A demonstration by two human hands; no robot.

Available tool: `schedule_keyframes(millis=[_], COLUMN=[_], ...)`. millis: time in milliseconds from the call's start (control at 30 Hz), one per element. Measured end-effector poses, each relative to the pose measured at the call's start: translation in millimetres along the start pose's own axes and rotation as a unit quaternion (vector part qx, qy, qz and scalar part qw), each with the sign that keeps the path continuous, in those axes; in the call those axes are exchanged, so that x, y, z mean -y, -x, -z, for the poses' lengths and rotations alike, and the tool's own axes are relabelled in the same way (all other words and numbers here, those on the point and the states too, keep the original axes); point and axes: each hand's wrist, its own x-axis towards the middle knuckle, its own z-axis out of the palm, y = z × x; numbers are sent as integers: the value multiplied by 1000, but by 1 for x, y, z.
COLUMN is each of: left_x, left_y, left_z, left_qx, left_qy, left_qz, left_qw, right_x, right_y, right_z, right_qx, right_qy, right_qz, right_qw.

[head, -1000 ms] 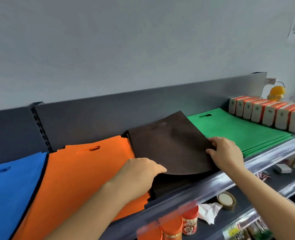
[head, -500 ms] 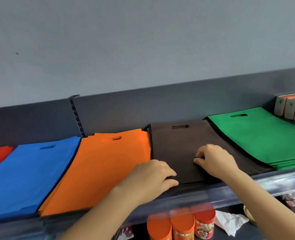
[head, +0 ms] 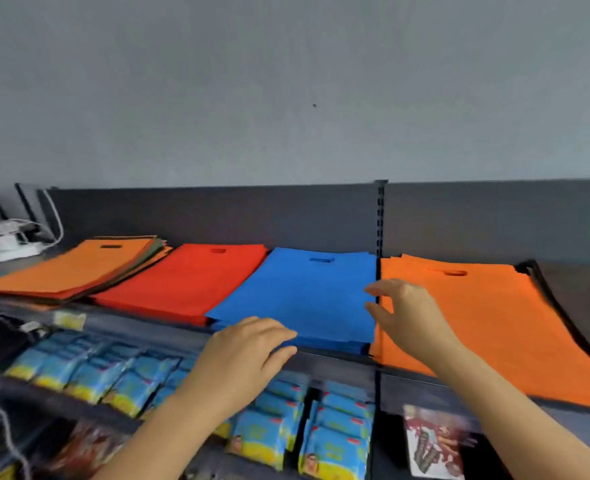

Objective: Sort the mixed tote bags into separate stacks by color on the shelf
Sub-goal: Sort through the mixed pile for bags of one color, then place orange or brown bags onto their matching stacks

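On the upper shelf, across the middle of the frame: flat non-woven tote bags lie in piles side by side on the dark grey metal shelf (head: 404,393), handle holes toward the back wall.
Mixed pile (head: 79,268): at the left, orange on top, with green and dark edges showing under it; I judge it is not sorted yet.
Red stack of bags (head: 182,278): just right of the mixed pile, one colour only.
Blue stack of bags (head: 304,292): in the centre, its right side meeting the orange stack of bags (head: 494,323).
Dark brown stack of bags (head: 584,296): at the right edge, partly out of view.
Left hand (head: 248,348): fingers stretched flat on the near edge of the blue stack, gripping nothing, probably to steady or square it.
Right hand (head: 408,313): open, fingers spread, holding nothing, above the border between blue and orange; contact cannot be told.
Blue and yellow packets (head: 113,379): on the lower shelf, apart from the task.
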Motion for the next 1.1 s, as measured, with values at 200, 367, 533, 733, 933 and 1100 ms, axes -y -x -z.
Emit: schedule_keyframes(millis=[200, 367, 533, 733, 933, 1100], left_x=[149, 235, 305, 380, 458, 513], left_y=[85, 135, 171, 181, 159, 135], left_z=[47, 67, 68, 57, 69, 70], left_qx=[-20, -20, -63, -74, -60, -67], left_qy=[-24, -37, -40, -48, -110, -101], left_qz=[86, 140, 182, 210, 232, 245], left_qw=[996, 989, 981, 974, 964, 962], right_x=[155, 244, 318, 384, 435, 452], right_y=[-28, -46, -74, -116, -182, -217], right_z=[-110, -176, -235, -303, -357, -396], right_qx=[62, 107, 139, 181, 230, 288], right_qy=[-24, -35, -42, -85, -52, 39], right_qz=[63, 107, 149, 170, 188, 212], right_qw=[996, 988, 978, 965, 953, 933])
